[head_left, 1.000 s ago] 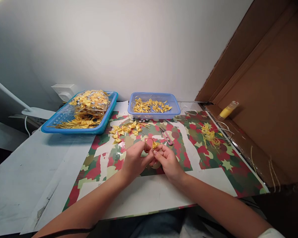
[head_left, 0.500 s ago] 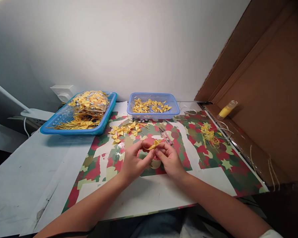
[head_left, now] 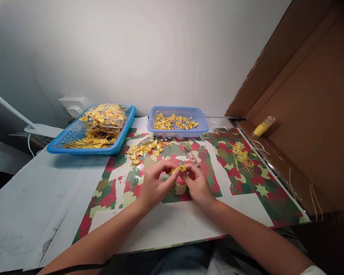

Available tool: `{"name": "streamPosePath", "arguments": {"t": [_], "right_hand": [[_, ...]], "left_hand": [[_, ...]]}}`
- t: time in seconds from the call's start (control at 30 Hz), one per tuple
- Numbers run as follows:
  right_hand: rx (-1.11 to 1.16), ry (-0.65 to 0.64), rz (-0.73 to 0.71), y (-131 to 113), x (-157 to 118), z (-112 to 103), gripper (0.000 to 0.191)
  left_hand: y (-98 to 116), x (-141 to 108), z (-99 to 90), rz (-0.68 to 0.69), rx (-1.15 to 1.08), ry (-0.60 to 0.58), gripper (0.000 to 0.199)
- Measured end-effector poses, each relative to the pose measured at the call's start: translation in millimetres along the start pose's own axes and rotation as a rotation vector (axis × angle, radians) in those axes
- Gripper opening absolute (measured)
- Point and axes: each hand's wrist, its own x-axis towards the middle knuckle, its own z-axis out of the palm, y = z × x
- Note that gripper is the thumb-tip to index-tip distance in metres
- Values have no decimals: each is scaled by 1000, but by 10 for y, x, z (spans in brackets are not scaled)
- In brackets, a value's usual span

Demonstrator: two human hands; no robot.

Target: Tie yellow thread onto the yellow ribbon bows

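Observation:
Both hands meet over the patterned mat (head_left: 172,196), pinching one small yellow ribbon bow (head_left: 182,168) with a silver bead at its top. My left hand (head_left: 159,183) grips its gold-coloured strands between thumb and fingers. My right hand (head_left: 197,184) pinches the bow from the right side. Just beyond my hands lie loose yellow bows (head_left: 137,150) with gold stems, and a pair of pink-handled snips (head_left: 192,157). Silver beads (head_left: 167,139) sit behind the bows, near the small basket.
A blue basket (head_left: 123,139) with bows and a plastic bag stands at the left. A smaller blue basket (head_left: 200,133) holds more bows. Yellow thread scraps (head_left: 242,157) and a yellow spool (head_left: 262,128) are at the right, beside a cardboard wall (head_left: 309,114).
The thin loop that stood out by my left fingers no longer shows. The bow has turned, and a silver bead now shows on it. Both hands have stayed nearly in place.

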Motion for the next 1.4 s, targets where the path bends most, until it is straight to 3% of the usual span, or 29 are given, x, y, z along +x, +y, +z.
{"name": "streamPosePath", "arguments": {"t": [0.33, 0.43, 0.57, 0.63, 0.8, 0.9, 1.03, 1.2, 1.4], "right_hand": [[-184, 60, -39, -25, 25, -2, 24], [-297, 104, -85, -58, 33, -33, 17], [-336, 238, -224, -139, 85, -168, 14], [-353, 242, -253, -180, 119, -237, 18], [-567, -44, -275, -215, 147, -251, 10], [-576, -47, -332, -201, 132, -206, 12], [-518, -17, -348, -177, 124, -187, 12], [-374, -49, -175, -134, 140, -182, 5], [-367, 17, -317, -137, 147, -185, 8]], "left_hand": [[8, 58, 12, -353, -237, -66, 22], [-2, 71, 9, -395, -224, -71, 26], [7, 76, -9, -333, -87, -79, 22], [13, 69, -16, -251, 45, -108, 19], [-42, 36, -6, 38, 285, -117, 11], [-92, 23, 0, 120, 342, -111, 9], [-91, 31, -11, 108, 382, -113, 11], [-39, 51, -25, 42, 335, -119, 12], [-62, 72, -28, -28, 306, -140, 14]]}}
